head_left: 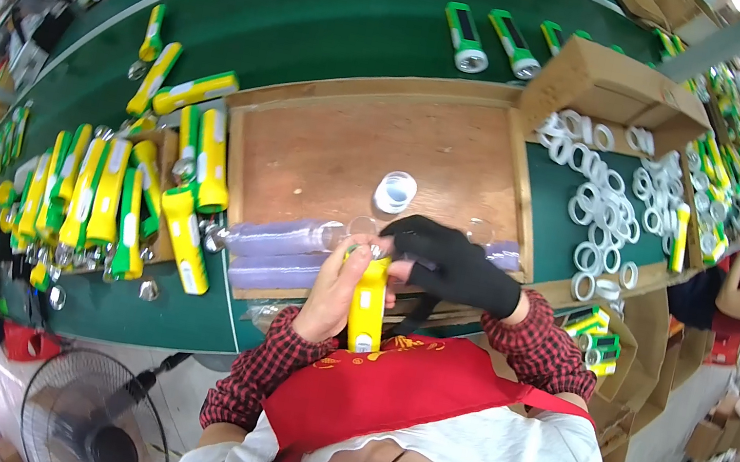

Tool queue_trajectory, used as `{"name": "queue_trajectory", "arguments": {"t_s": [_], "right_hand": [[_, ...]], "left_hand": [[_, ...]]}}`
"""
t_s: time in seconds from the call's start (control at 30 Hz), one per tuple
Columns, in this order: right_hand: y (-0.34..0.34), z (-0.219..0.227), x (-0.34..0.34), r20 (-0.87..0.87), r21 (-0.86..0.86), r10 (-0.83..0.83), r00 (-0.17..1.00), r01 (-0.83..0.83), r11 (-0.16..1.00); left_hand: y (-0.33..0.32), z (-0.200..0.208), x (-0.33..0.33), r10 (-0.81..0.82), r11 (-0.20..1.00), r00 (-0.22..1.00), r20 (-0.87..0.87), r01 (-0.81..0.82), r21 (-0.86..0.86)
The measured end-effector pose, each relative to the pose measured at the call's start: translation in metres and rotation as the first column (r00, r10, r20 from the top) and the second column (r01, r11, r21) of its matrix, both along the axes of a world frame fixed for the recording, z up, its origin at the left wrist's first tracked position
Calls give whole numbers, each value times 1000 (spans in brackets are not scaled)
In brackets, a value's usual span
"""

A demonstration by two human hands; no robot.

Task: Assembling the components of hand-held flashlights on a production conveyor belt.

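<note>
Close to my body, a yellow flashlight (367,308) stands with its head end away from me and its tail toward my red apron. My bare left hand (331,295) is closed around its left side, near the head. My right hand (458,266), in a black glove with bare fingertips, closes on the head end from the right. A clear round disc (361,226) shows just beyond the fingers; whether a hand touches it, I cannot tell. Long stacks of clear discs in purplish film (274,269) lie at the tray's near side. Farther in sits a small stack of white rings (395,192).
A wood-rimmed tray (357,135) lies before me on the green bench. Yellow-and-green flashlights (107,195) pile up at left. Loose white rings (604,208) spread at right beneath a cardboard box (612,91). A fan (100,416) stands lower left. Other people work at both sides.
</note>
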State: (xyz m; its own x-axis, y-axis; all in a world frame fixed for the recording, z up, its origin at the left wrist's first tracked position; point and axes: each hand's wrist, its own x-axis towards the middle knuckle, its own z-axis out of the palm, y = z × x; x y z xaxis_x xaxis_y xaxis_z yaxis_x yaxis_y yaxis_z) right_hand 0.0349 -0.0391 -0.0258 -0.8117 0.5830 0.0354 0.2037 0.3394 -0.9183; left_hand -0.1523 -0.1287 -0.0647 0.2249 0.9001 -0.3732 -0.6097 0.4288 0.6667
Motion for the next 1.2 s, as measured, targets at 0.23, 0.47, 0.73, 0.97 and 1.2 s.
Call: {"name": "queue_trajectory", "arguments": {"t_s": [0.23, 0.47, 0.73, 0.97, 1.2], "right_hand": [[-28, 5, 16, -78, 268, -127, 989, 143, 953], [82, -35, 246, -151, 588, -936, 317, 790, 173], [202, -36, 466, 245, 783, -943, -224, 620, 56], [277, -44, 526, 232, 748, -972, -43, 646, 150], [284, -57, 537, 326, 715, -942, 84, 629, 304]], "left_hand": [[4, 8, 14, -153, 986, 988, 26, 151, 64], [10, -4, 4, -147, 989, 987, 58, 147, 4], [0, -2, 14, -1, 1000, 999, 41, 0, 16], [-1, 0, 31, 173, 984, 984, -31, -174, -39], [14, -4, 39, 240, 960, 966, -97, -251, -126]]}}
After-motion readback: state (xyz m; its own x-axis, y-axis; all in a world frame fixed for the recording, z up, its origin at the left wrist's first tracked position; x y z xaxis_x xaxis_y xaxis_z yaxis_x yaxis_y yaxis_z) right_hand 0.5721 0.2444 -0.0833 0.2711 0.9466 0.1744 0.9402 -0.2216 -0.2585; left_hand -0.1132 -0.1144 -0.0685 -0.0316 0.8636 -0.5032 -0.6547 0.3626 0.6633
